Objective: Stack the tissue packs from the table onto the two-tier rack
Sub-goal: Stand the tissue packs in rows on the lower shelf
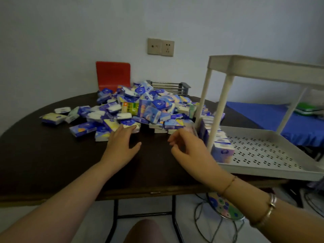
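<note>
A heap of blue, white and yellow tissue packs (pixel 140 106) covers the far middle of the dark round table (pixel 52 155). The white two-tier rack (pixel 263 165) stands at the table's right edge, and a row of upright packs (pixel 221 148) lines the left side of its lower tray. My left hand (pixel 122 146) reaches forward with straight fingers, its tips touching a pack (pixel 130 124) at the heap's near edge. My right hand (pixel 189 148) hovers beside the rack's left corner, fingers loosely curled and holding nothing.
A red chair (pixel 113 75) stands behind the table and a metal wire basket (pixel 171 87) sits behind the heap. A blue-covered surface (pixel 263 118) lies beyond the rack. A patterned stool (pixel 224 206) stands under the table's right front.
</note>
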